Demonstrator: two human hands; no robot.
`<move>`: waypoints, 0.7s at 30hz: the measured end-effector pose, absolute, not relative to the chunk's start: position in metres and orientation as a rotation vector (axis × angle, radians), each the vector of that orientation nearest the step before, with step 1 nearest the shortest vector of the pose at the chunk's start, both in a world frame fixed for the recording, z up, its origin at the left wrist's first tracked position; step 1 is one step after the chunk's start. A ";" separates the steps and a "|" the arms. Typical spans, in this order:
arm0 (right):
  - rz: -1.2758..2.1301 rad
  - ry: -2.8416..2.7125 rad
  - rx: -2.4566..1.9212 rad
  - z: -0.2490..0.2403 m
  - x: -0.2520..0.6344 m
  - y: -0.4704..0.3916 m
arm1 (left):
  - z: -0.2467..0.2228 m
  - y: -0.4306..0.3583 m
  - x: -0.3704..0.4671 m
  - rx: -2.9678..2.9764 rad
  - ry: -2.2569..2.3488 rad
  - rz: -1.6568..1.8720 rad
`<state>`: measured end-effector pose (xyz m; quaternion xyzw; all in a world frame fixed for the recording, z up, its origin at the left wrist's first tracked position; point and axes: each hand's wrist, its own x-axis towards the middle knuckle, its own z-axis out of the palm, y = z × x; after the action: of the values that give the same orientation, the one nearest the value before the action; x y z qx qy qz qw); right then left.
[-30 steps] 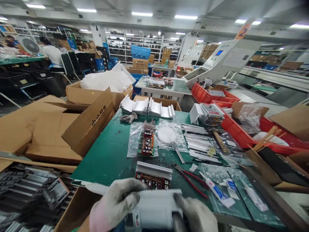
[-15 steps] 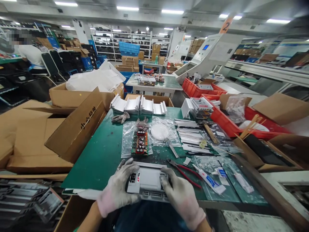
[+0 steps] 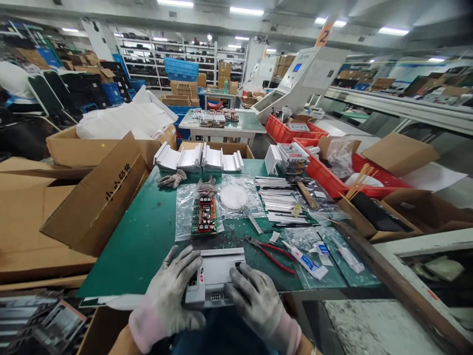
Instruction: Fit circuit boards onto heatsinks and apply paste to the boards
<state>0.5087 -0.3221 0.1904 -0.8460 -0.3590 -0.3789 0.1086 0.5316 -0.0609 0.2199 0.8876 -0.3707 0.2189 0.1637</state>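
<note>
While the light grey housing (image 3: 217, 271) lies at the near edge of the green bench (image 3: 127, 246), the gloved left hand (image 3: 168, 288) stands open at its left end, fingers spread and thumb well apart from them. The gloved right hand (image 3: 254, 298) lays bent fingers over the housing's right end, though I cannot tell whether they grip it. Beyond lies a circuit board (image 3: 204, 217), and red-handled pliers (image 3: 275, 252) rest to the right.
</note>
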 end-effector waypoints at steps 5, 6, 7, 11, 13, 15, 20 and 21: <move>-0.947 -1.054 -2.479 0.211 0.518 -0.330 | 0.224 -0.057 0.537 2.491 -1.155 0.789; -0.933 -1.061 -2.487 0.214 0.520 -0.331 | 0.226 -0.057 0.540 2.483 -1.166 0.811; -0.930 -1.075 -2.489 0.217 0.521 -0.332 | 0.227 -0.057 0.544 2.469 -1.182 0.827; -0.975 -1.105 -2.484 0.219 0.524 -0.331 | 0.229 -0.057 0.552 2.430 -1.230 0.878; -0.985 -1.062 -2.481 0.215 0.522 -0.330 | 0.224 -0.056 0.548 2.416 -1.220 0.871; -1.019 -1.014 -2.455 0.208 0.517 -0.329 | 0.217 -0.052 0.542 2.367 -1.113 0.831; -1.180 -1.027 -2.413 0.194 0.499 -0.319 | 0.197 -0.040 0.538 2.216 -0.203 0.651; -1.179 -1.012 -2.435 0.193 0.496 -0.314 | 0.195 -0.039 0.541 2.180 -0.036 0.586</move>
<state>0.4964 -0.3140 0.1926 -0.8362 -0.3475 -0.4050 0.1260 0.5407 -0.0389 0.1953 0.8727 -0.0145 0.2348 0.4278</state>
